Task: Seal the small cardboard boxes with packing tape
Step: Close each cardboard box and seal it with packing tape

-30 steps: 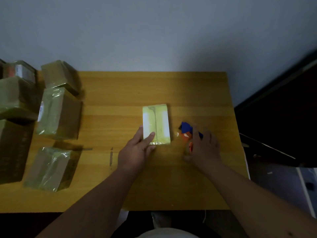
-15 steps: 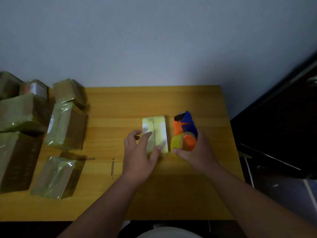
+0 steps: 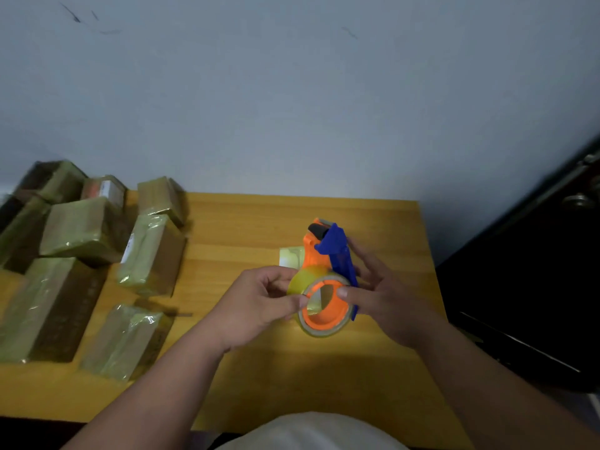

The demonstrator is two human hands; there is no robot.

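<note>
Change: I have lifted the dispenser [image 3: 328, 277] off the worktop [image 3: 227, 235]
Right grip [image 3: 383, 297]: clamped on dispenser
Left grip [image 3: 259, 300]: pinching at the roll
Box [image 3: 290, 257]: behind, awaiting tape

Orange and blue tape dispenser [image 3: 328, 254] over a honey-yellow wooden counter [image 3: 246, 222].

Its roll of tape [image 3: 300, 282] is translucent yellowish. A pale yellow-green small box [image 3: 290, 257] shows behind; brown boxes [image 3: 78, 225] in greenish glossy wrap sit left, against a grey-blue wall [image 3: 292, 92].
</note>
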